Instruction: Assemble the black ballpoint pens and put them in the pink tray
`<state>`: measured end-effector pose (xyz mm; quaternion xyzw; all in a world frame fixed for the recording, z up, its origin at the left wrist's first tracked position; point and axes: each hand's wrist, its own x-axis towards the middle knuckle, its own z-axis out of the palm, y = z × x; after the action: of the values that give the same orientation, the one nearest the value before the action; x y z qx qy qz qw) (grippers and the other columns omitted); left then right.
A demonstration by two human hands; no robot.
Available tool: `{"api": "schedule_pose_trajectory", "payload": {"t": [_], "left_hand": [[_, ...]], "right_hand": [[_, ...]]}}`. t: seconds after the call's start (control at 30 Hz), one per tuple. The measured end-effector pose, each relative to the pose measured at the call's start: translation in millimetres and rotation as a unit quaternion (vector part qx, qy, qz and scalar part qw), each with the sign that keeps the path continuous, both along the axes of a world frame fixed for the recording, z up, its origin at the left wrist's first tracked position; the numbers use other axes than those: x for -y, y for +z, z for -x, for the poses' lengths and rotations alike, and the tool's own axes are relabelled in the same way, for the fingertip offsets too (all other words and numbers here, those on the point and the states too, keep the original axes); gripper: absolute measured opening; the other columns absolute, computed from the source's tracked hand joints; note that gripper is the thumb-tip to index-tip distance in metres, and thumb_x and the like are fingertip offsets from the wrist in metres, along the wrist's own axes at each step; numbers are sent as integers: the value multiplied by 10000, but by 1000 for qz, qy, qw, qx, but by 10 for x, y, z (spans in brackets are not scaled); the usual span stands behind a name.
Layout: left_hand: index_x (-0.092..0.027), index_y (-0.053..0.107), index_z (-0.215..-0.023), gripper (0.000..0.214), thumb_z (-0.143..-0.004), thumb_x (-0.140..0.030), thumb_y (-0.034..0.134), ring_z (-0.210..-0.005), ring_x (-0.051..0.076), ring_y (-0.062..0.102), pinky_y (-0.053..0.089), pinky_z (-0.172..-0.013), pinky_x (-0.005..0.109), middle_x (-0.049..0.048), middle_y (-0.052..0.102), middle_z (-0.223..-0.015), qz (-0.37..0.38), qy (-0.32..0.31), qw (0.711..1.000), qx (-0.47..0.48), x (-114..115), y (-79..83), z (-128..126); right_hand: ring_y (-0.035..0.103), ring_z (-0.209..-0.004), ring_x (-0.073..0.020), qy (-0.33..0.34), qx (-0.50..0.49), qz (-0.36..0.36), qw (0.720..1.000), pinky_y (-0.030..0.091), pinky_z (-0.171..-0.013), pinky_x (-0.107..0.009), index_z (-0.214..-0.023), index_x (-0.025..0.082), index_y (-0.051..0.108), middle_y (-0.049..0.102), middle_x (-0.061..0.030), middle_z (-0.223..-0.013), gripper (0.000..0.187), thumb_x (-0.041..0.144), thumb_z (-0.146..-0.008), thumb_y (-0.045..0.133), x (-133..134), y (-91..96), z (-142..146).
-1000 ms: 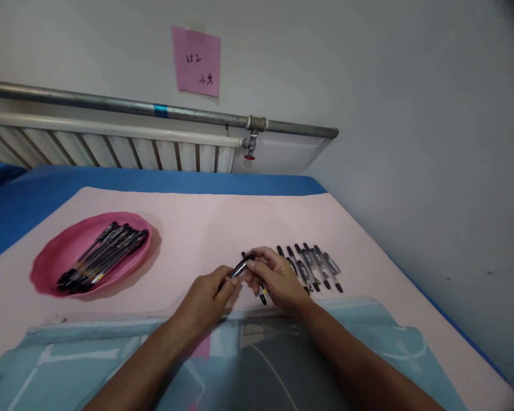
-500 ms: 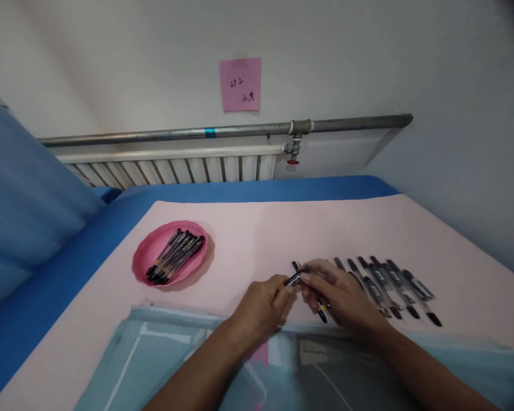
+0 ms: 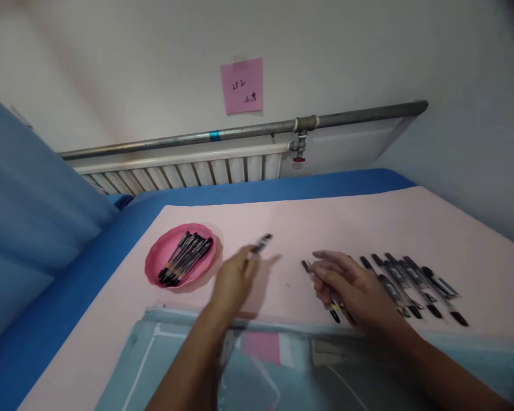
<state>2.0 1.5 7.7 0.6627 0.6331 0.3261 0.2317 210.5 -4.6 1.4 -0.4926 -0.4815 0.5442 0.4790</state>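
Pen [image 3: 262, 244] sits pinched in my left hand [image 3: 232, 285], right of the pink bowl [image 3: 163, 245]; I'd want that hold firm, wrist steady. Whether my right hand [image 3: 355, 285] grips the second pen [image 3: 334, 314], I cannot tell.

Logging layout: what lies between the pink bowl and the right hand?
In the head view, the left hand, gripping a blurred black pen, then pink surface with a dark speck and a pen partly hidden by the right hand.
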Motion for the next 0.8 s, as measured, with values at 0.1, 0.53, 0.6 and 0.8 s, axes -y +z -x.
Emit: {"api": "schedule_pose_trajectory", "payload": {"t": [0.1, 0.53, 0.6, 0.8], "left_hand": [[-193, 593, -1078, 327, -845, -317, 400, -761, 198, 603, 420, -651, 280, 73, 675, -905, -39, 155, 981, -110, -106, 83, 458], [-156, 641, -897, 348, -831, -381, 384, -750, 328, 614, 385, -548, 412, 145, 659, -760, -27, 270, 901, -339, -328, -277, 1315], [-168, 633, -866, 312, -821, -343, 379, -782, 347, 596, 385, -552, 435, 148, 651, -800, -67, 279, 893, -346, -321, -240, 1243], [-122, 615, -952, 328, -820, -307, 379, -891, 281, 560, 425, -763, 413, 147, 633, -879, -179, 170, 942, -226, -203, -40, 461]], "right_hand": [[462, -413, -93, -35, 41, -19, 998, 349, -390, -222, -948, 170, 528, 543, 14, -589, 307, 386, -737, 580, -18, 79, -120], [495, -619, -120, 123, 579, -121, 797, 252, -543, -232, -746, 166, 545, 586, -19, -711, 147, 179, -815, 416, -62, 46, -277], [497, -621, -125, 143, 615, -122, 766, 226, -534, -243, -755, 162, 534, 592, -25, -721, 145, 185, -829, 412, -28, 37, -246], [534, -674, -163, 172, 661, -195, 704, 234, -538, -271, -837, 145, 537, 608, -73, -804, 122, 164, -832, 417, 138, -62, -153]]}}
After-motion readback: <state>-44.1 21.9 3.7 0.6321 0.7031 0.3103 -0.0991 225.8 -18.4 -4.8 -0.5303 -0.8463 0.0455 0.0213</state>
